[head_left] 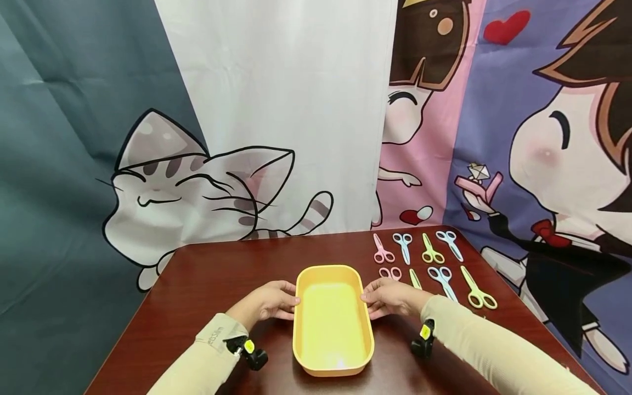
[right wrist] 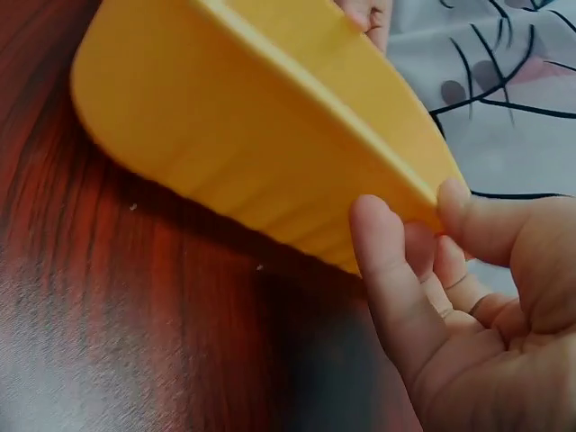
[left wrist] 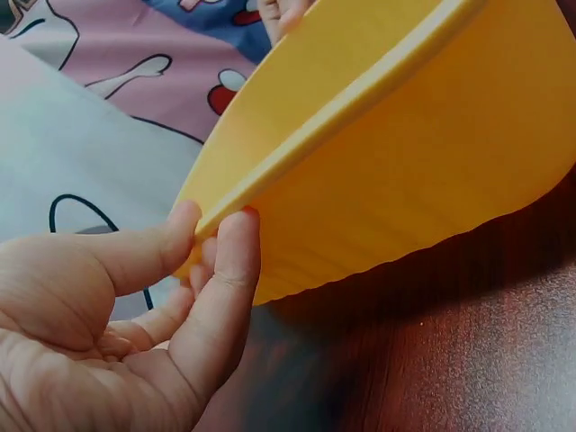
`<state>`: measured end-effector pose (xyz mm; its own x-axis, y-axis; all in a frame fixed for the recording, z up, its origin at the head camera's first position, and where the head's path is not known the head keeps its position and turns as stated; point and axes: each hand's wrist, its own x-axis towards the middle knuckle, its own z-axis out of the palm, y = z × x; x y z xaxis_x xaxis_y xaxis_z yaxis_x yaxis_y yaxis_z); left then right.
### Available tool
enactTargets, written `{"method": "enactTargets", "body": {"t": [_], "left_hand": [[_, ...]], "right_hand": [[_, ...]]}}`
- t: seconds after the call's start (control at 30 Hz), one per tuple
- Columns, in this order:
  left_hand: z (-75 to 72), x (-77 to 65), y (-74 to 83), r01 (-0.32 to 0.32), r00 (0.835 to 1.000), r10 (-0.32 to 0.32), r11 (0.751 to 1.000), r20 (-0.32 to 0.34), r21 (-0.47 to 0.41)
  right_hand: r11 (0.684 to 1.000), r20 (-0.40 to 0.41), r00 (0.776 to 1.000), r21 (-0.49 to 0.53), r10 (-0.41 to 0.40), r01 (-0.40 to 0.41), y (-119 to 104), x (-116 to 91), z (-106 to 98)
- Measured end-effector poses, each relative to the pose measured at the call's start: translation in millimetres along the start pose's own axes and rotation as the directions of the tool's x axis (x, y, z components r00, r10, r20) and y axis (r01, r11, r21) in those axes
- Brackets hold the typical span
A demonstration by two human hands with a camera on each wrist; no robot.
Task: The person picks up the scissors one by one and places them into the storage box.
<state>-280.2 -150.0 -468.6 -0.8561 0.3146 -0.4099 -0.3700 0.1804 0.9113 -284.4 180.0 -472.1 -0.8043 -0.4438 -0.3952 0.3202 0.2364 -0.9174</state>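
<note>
A yellow rectangular plastic tray [head_left: 333,315] with rounded corners stands between both hands, its inside bare. My left hand [head_left: 274,300] grips the left long side, thumb at the rim and fingers against the outer wall [left wrist: 360,180]. On the opposite side my right hand [head_left: 394,298] pinches the rim the same way, its fingertips [right wrist: 378,225] on the outer wall. In both wrist views a dark shadow lies along the tray's lower edge, close over the table.
Scissors in two rows lie at the table's back right: pink [head_left: 384,254], blue [head_left: 406,252], yellow-green [head_left: 475,291]. My right hand partly covers the front pink pair [head_left: 390,272]. The reddish-brown table [head_left: 222,263] ends against a cartoon-printed curtain [head_left: 296,82].
</note>
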Motion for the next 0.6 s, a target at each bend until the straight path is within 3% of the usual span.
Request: {"method": "enactTargets", "body": {"t": [0.23, 0.47, 0.6], "left_hand": [[-10.4, 10.0, -4.1, -0.033, 0.998, 0.030, 0.998, -0.057, -0.054], [-33.7, 33.2, -7.6, -0.065, 0.987, 0.032, 0.976, -0.158, -0.206], [-40.4, 45.6, -0.4, -0.078, 0.970, 0.020, 0.969, -0.242, -0.234]], "right_hand": [[0.999, -0.050, 0.998, -0.038, -0.025, 0.023, -8.7, 19.6, 7.0], [0.997, -0.139, 0.989, 0.054, -0.052, 0.060, -19.0, 63.2, 15.1], [0.994, -0.198, 0.979, 0.075, -0.059, 0.075, -26.7, 82.8, 20.1]]}}
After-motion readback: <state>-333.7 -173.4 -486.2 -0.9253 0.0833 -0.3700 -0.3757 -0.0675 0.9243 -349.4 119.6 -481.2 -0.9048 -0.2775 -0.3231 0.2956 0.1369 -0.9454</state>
